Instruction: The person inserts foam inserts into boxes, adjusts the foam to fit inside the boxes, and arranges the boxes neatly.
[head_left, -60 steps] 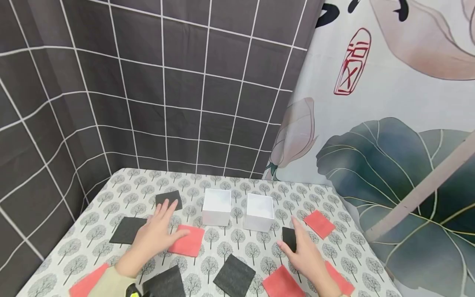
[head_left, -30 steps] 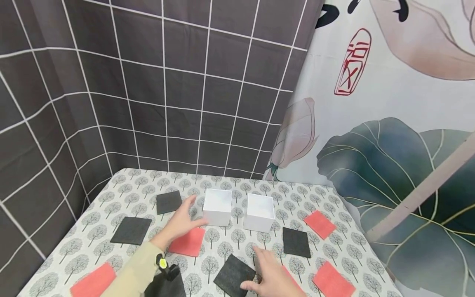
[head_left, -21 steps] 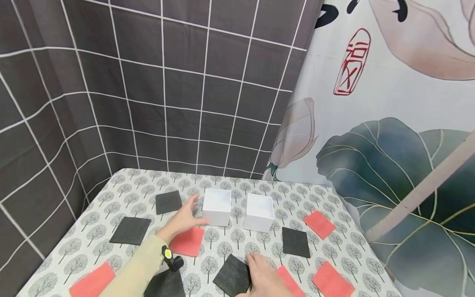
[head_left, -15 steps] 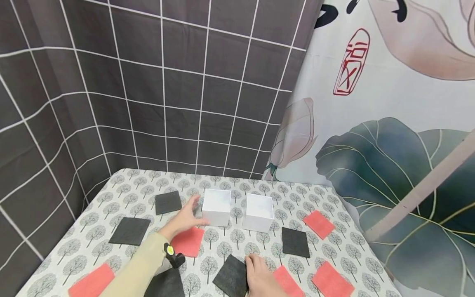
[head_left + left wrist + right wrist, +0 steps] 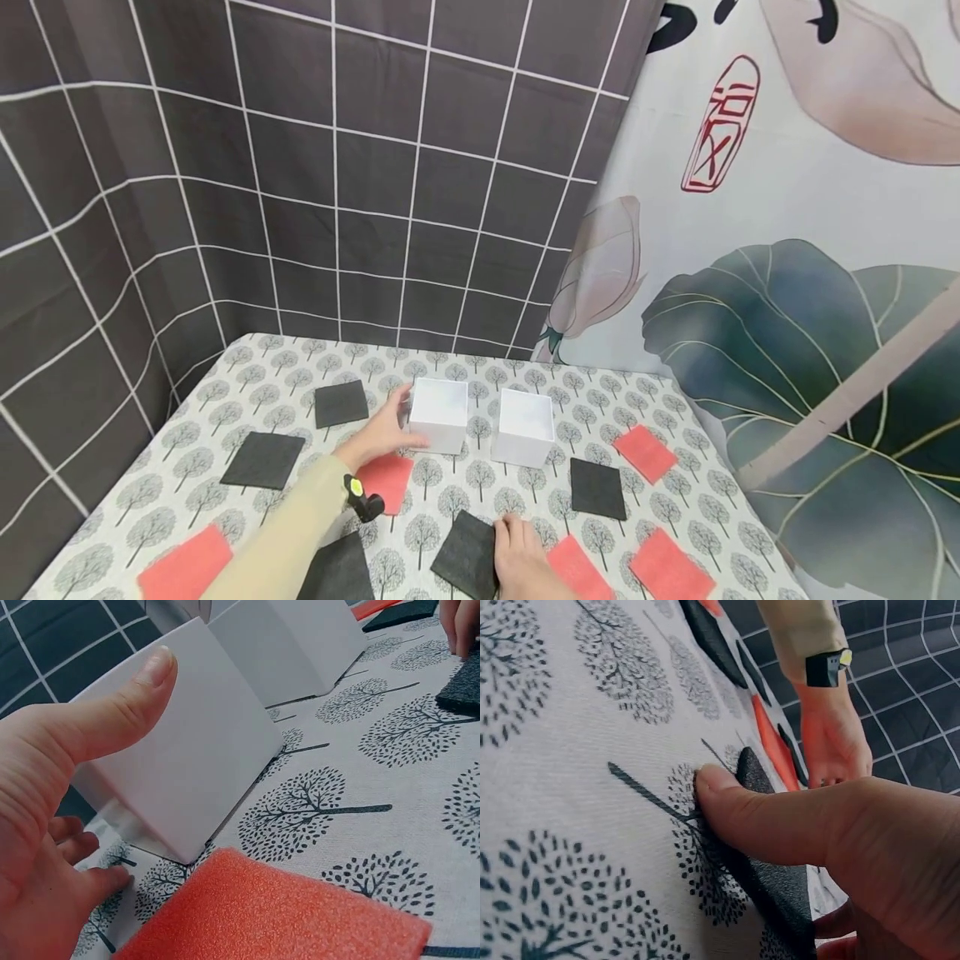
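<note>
Two small white open-topped boxes stand side by side on the tablecloth, a left box (image 5: 441, 433) and a right box (image 5: 522, 446). My left hand (image 5: 378, 435) reaches round the left box, thumb before its front face and the other fingers at its left side. Its fingers are spread, and contact with the box is unclear. A black foam square (image 5: 463, 554) lies near the front, its right edge between the thumb and fingers of my right hand (image 5: 519, 554). In the right wrist view the thumb (image 5: 735, 810) lies along that black edge. Below my left wrist is a red foam square (image 5: 277, 915).
More black squares lie at the left (image 5: 262, 460), the far left (image 5: 341, 403), the front (image 5: 339, 571) and the right (image 5: 597, 489). Other red squares lie at the left front (image 5: 187, 562) and right (image 5: 647, 453). A dark grid curtain (image 5: 375, 183) hangs behind the table.
My left hand has moved right from above the black and red squares to the left box. My right hand has come left and down from the right-hand black square and grips the front one.
</note>
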`<state>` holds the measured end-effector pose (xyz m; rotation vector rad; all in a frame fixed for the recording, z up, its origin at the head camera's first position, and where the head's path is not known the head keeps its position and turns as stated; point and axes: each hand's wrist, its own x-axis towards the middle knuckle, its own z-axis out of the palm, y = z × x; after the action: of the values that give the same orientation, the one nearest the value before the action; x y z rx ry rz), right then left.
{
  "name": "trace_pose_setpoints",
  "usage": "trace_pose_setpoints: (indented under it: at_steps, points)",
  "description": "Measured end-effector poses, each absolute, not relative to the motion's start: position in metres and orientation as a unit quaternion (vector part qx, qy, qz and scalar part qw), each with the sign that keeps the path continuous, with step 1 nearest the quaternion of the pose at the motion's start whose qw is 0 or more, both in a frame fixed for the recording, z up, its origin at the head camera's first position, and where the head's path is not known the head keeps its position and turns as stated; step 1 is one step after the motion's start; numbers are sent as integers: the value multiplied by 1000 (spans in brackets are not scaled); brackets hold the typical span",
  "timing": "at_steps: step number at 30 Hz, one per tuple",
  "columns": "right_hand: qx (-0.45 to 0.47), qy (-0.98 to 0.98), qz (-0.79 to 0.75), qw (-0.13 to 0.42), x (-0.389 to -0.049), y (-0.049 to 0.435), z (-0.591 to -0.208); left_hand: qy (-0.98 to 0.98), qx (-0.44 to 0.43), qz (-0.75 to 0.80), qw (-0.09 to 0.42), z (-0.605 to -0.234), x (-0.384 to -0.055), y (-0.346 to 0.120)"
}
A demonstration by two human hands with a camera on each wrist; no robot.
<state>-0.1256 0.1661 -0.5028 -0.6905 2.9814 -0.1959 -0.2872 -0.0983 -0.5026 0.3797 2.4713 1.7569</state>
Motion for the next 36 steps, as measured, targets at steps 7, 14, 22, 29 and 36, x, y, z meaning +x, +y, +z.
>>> trace_pose_setpoints:
  at_steps: [7,14,22,29,36]
  points:
    - [-231,965,-105,64,-128,167,-496,784,126,605,61,-504,-294,-98]
    - [-273,956,-110,-12,-127,164,-494,754,148,635,79,-502,-297,-99]
    - [-276,954,-114,16,-128,163,-489,742,154,646,93,-508,-305,-96]
    - [-258,948,-180,38,-131,161,-484,728,154,662,93,-509,-309,-97]
    - [-254,943,-214,23,-134,165,-479,738,145,651,98,-511,-309,-96]
